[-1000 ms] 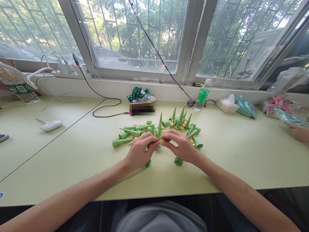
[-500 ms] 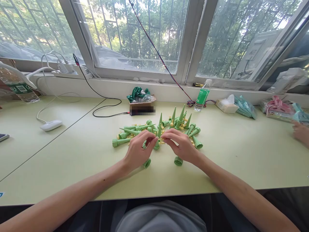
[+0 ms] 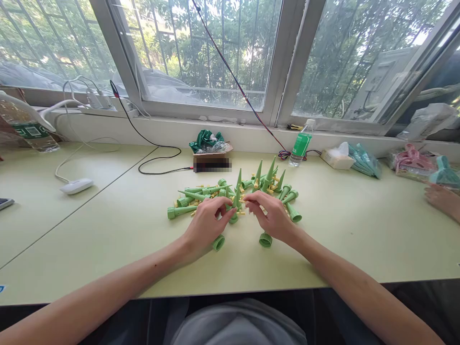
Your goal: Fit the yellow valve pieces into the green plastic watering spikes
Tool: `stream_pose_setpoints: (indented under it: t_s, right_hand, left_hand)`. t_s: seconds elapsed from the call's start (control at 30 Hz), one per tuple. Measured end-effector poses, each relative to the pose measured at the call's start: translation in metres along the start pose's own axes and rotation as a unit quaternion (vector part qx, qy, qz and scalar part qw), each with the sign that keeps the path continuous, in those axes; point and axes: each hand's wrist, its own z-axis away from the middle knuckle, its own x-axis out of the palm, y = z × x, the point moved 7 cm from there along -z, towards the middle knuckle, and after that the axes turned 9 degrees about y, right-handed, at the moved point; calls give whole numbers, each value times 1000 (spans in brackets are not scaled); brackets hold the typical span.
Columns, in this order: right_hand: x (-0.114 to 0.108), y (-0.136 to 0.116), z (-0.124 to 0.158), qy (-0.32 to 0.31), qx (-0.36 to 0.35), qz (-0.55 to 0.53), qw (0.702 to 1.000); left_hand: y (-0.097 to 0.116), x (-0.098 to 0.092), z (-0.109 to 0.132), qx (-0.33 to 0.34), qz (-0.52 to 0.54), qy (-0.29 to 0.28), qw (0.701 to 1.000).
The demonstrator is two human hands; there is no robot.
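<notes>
Pinching a small green plastic cone spike (image 3: 235,203) upright between both sets of fingertips

Left hand (image 3: 207,223) fingers clamp its wide end. Right hand (image 3: 273,218) fingertips, bunched together, have drawn just off it, so it seems to sit in the left grip alone. Beyond the fingertips lies the heap of green cones and yellow plugs (image 3: 201,195).

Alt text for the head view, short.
The left hand pinches a green cone with the right hand close beside it, over a pile of cones on a pale table. A bottle stands by the window; another person's hand shows far right.
</notes>
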Motion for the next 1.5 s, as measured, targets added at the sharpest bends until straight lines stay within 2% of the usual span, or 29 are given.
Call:
stream_pose_setpoints:
  t_s: [0.27,0.63,1.03,1.23,1.5]
  right_hand:
    - [1,-1,1,-3,-8,-6,1000]
    - [0,4,0,-1,30,1,1000]
    - [-2,3,-1,21,35,11,999]
    - [-4,-3,-2,27,13,-4,1000]
    - [-3,-2,-2,25,17,-4,1000]
  left_hand:
    - [-2,5,1,2,-6,-22,1000]
    - [4,5,0,15,20,-24,999]
    - [8,-14,-4,-10,91,66,994]
    - [6,-14,-4,-26,89,75,993]
    - [6,-16,-5,-33,91,80,992]
